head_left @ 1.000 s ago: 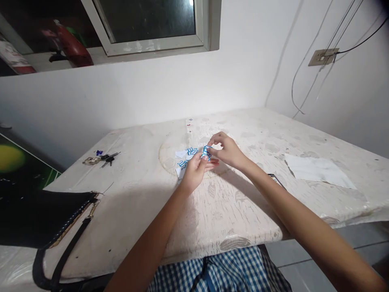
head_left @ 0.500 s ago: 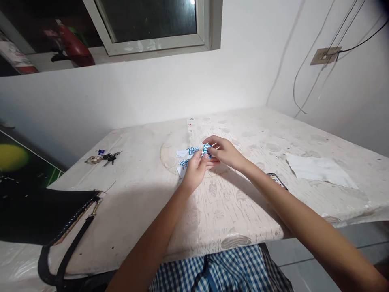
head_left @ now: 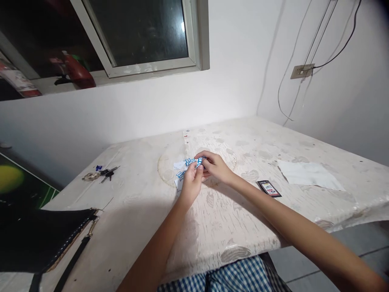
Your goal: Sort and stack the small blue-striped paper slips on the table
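Left hand (head_left: pixel 192 181) pinching blue-and-white piece (head_left: pixel 199 162) by its near end, right hand (head_left: pixel 216 166) seemingly gripping the far end

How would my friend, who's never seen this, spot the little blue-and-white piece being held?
Start with the big pale table by the white wall, and look at its middle, where the left hand and right hand meet. The blue-and-white piece is held between them. Similar pieces lie on the table beside the left hand; this one is in the hands instead.
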A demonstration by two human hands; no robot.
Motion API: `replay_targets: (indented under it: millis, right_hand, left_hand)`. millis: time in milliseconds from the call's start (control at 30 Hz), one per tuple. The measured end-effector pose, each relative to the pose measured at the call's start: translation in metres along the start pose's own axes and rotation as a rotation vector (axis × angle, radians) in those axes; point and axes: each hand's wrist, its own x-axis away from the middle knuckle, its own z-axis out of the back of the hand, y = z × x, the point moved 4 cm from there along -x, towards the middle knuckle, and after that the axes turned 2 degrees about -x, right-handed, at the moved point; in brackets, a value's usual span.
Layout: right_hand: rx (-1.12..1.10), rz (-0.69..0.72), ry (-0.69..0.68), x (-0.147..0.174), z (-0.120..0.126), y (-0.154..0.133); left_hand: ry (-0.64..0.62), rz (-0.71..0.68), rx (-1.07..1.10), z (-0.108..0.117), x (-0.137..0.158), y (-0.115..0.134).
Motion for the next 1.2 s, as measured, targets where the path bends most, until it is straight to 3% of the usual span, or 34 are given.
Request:
replay_targets:
  millis: [267,600,733,833,1200]
  right_hand:
    - [-0.041,0.045,-0.046,-0.001,0.006,-0.004]
    - [-0.138,-0.069,-0.17,-0.006,0.02,-0.003]
    - [-0.228,-0.171,-0.395,-0.002,0.025,-0.007]
    - [-0.212,-0.156,-0.501,0.0,0.028,-0.01]
    - [-0.11,-0.13,-0.519,0.002,0.029,-0.02]
  left_hand:
    - [0.003,-0.008,-0.022,0.001,0.001,0.004]
    - [-0.066,0.096,-0.162,0.004,0.005,0.016]
    - [-0.093,0.127,-0.13,0.012,0.003,0.017]
    - [-0.116,0.155,-0.058,0.014,0.002,0.018]
    - [-0.146,0.199,-0.013,0.011,0.004,0.015]
